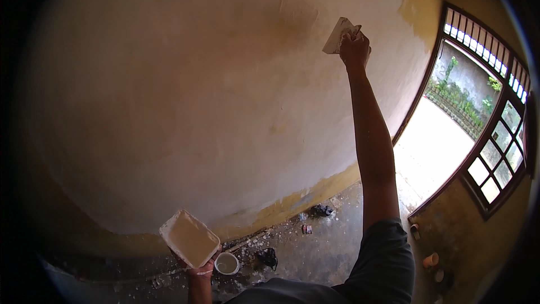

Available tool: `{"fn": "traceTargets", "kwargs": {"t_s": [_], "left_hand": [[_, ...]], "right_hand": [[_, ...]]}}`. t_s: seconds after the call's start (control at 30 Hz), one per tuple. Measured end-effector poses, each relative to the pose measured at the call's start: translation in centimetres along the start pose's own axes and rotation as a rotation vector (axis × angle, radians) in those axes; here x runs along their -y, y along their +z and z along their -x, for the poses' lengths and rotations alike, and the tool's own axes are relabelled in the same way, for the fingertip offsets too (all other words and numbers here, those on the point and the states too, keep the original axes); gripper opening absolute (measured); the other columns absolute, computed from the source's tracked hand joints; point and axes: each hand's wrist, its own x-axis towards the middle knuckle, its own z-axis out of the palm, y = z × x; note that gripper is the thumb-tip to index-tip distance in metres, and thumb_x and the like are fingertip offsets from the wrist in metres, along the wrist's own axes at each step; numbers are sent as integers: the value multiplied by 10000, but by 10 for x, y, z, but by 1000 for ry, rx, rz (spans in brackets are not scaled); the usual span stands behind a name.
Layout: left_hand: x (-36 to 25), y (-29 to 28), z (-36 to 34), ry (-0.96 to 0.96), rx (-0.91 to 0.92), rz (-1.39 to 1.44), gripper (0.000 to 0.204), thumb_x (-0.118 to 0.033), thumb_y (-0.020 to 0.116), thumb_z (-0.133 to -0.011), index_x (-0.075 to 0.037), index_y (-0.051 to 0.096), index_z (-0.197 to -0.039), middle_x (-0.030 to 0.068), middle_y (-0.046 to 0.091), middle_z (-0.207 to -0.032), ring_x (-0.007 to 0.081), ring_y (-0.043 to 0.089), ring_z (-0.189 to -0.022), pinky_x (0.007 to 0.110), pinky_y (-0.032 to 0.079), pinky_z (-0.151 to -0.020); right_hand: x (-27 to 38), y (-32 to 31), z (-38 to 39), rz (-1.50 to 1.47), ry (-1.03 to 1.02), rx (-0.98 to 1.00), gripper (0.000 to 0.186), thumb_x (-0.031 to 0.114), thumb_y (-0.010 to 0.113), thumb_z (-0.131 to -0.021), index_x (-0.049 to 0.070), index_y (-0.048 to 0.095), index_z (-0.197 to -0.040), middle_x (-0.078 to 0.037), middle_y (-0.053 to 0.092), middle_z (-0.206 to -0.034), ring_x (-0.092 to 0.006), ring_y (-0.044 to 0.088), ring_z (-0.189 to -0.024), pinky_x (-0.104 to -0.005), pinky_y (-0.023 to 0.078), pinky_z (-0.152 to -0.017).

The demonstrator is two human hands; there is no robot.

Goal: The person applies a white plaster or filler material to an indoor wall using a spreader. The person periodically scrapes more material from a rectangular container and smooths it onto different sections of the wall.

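Down low by the floor [292, 247], left hand [198, 270] fingers grip a flat white tray [189, 238] of plaster. Right hand [354, 49] is high on the wall [197, 90], fingers closed around a trowel [337, 35] whose blade lies flat on the wall, slanting up-right.

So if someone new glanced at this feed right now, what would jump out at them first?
The right hand, raised on a straight arm, presses a flat trowel against the big pale plastered wall. Low down, the left hand holds a white square tray of putty from beneath. At right, a bright open doorway glares beside the barred window.
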Motion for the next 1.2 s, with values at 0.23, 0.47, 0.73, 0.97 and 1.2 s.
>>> {"fn": "traceTargets", "kwargs": {"t_s": [0.23,0.47,0.73,0.97,1.2], "left_hand": [[-6,-2,12,18,-28,72,740,-577,586,-836,-151,395,-1411,160,512,-1341,456,536,-1164,676,488,-861],[-8,-22,21,68,-74,58,745,-577,586,-837,-162,381,-1420,163,495,-1358,464,517,-1183,679,480,-873],[-8,-17,19,106,-60,43,750,-577,586,-838,-174,365,-1432,167,476,-1378,473,494,-1205,683,470,-887],[-10,-21,32,149,-110,19,760,-582,585,-839,-192,345,-1445,166,448,-1404,484,466,-1230,689,456,-904],[-19,-18,36,180,-99,28,768,-628,550,-839,-222,332,-1453,116,454,-1419,461,473,-1234,723,427,-909]], "right_hand": [[51,63,-5,85,-127,-44,326,280,514,-879,35,589,-1082,-203,657,-1024,-362,632,-986,-476,491,-862],[56,91,47,186,-961,-53,211,161,628,-837,85,583,-1029,-124,653,-818,-286,662,-704,-398,543,-591],[14,46,33,-62,-630,-21,252,164,644,-824,72,640,-1059,-137,687,-908,-304,671,-800,-394,541,-720],[-77,64,-66,-145,130,-127,302,218,603,-857,35,638,-1094,-137,686,-980,-279,657,-939,-393,530,-799],[-63,79,-10,-31,-9,-228,394,261,580,-883,85,625,-1232,-164,656,-1152,-336,619,-1063,-385,475,-940]]}}
